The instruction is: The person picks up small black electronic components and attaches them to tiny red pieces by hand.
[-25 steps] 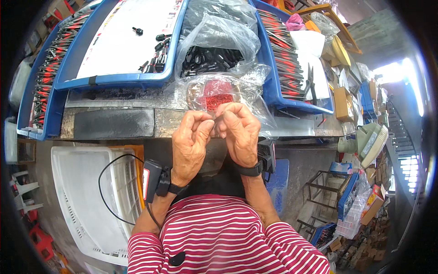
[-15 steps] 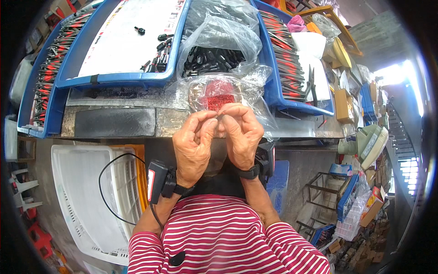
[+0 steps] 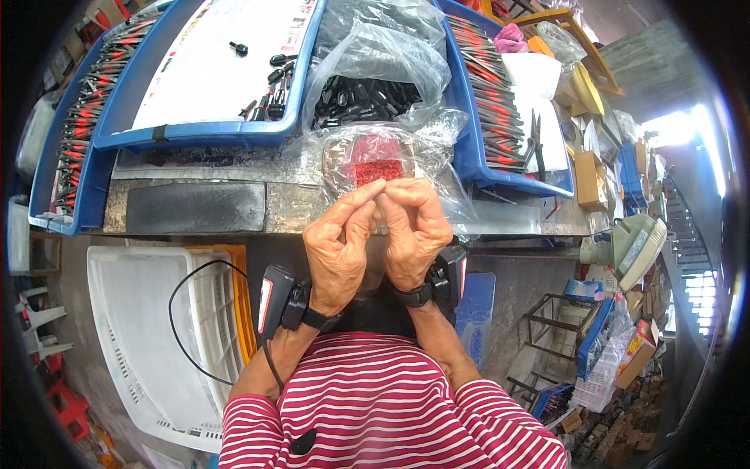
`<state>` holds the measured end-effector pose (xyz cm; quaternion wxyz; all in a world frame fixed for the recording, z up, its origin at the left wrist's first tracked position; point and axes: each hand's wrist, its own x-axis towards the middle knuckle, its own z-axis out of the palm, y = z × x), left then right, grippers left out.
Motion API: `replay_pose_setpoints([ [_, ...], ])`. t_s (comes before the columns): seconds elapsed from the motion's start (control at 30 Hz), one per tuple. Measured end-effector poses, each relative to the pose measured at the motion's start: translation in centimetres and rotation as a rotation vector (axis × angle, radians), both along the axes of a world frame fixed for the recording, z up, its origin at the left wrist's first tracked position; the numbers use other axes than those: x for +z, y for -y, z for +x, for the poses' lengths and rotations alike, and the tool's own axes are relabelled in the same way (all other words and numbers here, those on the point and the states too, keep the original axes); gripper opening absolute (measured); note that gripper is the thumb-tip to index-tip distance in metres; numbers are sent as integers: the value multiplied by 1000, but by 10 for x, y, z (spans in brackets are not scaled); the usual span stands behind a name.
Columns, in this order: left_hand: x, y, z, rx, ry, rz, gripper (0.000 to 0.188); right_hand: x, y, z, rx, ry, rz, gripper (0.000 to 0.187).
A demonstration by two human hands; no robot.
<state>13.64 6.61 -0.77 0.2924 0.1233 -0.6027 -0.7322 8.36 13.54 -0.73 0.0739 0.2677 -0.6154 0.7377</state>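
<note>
My left hand (image 3: pixel 337 252) and my right hand (image 3: pixel 416 234) meet at the fingertips over the front edge of the workbench (image 3: pixel 297 207). Thumb and index finger are pinched on each hand; whatever lies between them is too small or hidden to make out. Just beyond my fingertips is a clear plastic bag with small red pieces (image 3: pixel 378 170). Behind it, an open clear bag (image 3: pixel 375 59) holds many small black parts (image 3: pixel 359 102).
A blue tray (image 3: pixel 195 137) at the left carries a white sheet and several black parts. Blue bins of red-and-black pen-like tools (image 3: pixel 82 117) stand at both sides, with black pliers (image 3: pixel 536 144) in the right one. A white plastic crate (image 3: pixel 148 344) sits below left.
Both hands have shifted slightly, and their fingertips have come closer together. My left wrist has moved a little to the right. The trays and bags stay put.
</note>
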Motion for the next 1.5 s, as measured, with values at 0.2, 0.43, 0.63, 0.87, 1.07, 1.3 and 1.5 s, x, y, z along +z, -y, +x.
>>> replay_pose_setpoints([
  [0.2, -3, -3, -5, -45, -45, 140, 19, -4, 2, -1, -236, -200, 113, 9],
  [0.43, -2, -5, -5, -3, -85, 163, 18, 1, 2, 2, -282, -304, 216, 10],
  [0.63, -1, -5, -5, 11, -90, 194, 17, -2, 3, -3, -270, -385, 221, 10],
  [0.87, -6, 2, -6, -64, -102, 373, 17, 3, 2, 0, -99, -96, 137, 7],
  [1.07, -6, 23, 0, -116, 3, 166, 14, 4, -10, -7, 118, 169, 88, 8],
  [1.3, -3, 39, 4, -135, 35, -210, 15, 8, -18, -17, 255, 278, 209, 5],
  [1.5, -6, 48, 6, -140, -16, -317, 23, 9, -22, -21, 342, 276, 295, 7],
])
